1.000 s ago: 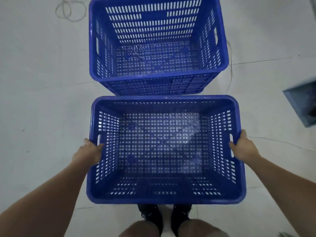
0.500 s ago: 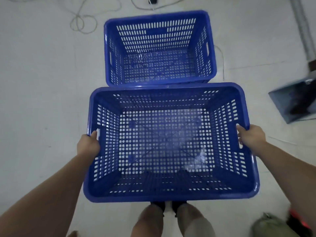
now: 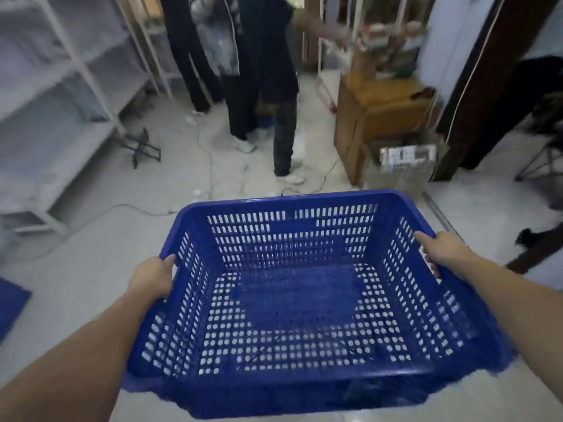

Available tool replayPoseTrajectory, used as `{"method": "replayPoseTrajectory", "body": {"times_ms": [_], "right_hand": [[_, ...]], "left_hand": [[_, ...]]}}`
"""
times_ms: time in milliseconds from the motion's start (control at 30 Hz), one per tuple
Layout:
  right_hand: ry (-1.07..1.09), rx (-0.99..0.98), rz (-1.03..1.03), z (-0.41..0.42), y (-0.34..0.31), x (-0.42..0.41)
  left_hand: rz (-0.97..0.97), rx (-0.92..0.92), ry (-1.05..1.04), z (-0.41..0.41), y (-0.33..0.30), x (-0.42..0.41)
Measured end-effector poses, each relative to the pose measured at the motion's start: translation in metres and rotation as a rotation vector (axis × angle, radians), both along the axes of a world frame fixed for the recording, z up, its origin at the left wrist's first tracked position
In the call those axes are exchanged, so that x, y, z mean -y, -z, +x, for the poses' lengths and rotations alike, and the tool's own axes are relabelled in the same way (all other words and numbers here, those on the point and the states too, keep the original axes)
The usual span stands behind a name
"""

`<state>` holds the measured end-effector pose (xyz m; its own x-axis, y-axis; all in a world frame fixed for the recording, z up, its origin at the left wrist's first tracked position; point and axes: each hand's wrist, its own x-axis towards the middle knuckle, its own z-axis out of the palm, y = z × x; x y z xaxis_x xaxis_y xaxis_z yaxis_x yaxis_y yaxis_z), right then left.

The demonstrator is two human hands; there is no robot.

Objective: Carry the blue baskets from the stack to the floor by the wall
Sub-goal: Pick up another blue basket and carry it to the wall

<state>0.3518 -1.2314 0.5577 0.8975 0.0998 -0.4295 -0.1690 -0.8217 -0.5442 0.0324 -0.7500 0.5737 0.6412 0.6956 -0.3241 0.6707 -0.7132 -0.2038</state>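
An empty blue perforated basket point(image 3: 292, 303) hangs in the air in front of me, lifted off the floor and tilted a little. My left hand point(image 3: 154, 277) grips its left side at the handle slot. On the opposite side my right hand point(image 3: 438, 249) holds the right rim and handle slot. The other blue basket and the stack are out of view. The picture is blurred by motion.
Two or three people point(image 3: 268, 71) stand ahead on the pale floor. White shelving point(image 3: 64, 86) lines the left. A wooden cabinet point(image 3: 374, 117) and a cardboard box point(image 3: 402, 162) stand at right, by a dark door frame. Cables point(image 3: 210, 166) trail across the floor. A blue edge point(image 3: 12, 309) shows at far left.
The view swung up from the floor to the room. The basket rose with both hands still on it, and the second basket on the floor dropped out of sight.
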Motion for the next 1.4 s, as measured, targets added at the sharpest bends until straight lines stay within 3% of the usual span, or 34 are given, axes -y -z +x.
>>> {"method": "replayPoseTrajectory", "body": {"times_ms": [200, 400, 667, 900, 1233, 1400], "right_hand": [[-0.098, 0.141, -0.001, 0.024, -0.162, -0.036], [-0.200, 0.252, 0.073, 0.030, -0.239, -0.111], [-0.347, 0.257, 0.103, 0.020, -0.242, -0.273], [-0.426, 0.234, 0.166, -0.009, -0.230, -0.425], [-0.678, 0.154, 0.231, -0.044, -0.227, -0.664], [-0.812, 0.125, 0.296, -0.068, -0.222, -0.795]], "left_hand": [[0.196, 0.001, 0.065, 0.007, -0.159, -0.011], [0.332, 0.032, -0.036, -0.034, -0.224, -0.039], [0.317, 0.177, -0.263, -0.120, -0.222, -0.120], [0.244, 0.465, -0.514, -0.192, -0.228, -0.202], [0.256, 0.429, -0.816, -0.278, -0.213, -0.326], [0.273, 0.495, -1.033, -0.323, -0.197, -0.376]]}}
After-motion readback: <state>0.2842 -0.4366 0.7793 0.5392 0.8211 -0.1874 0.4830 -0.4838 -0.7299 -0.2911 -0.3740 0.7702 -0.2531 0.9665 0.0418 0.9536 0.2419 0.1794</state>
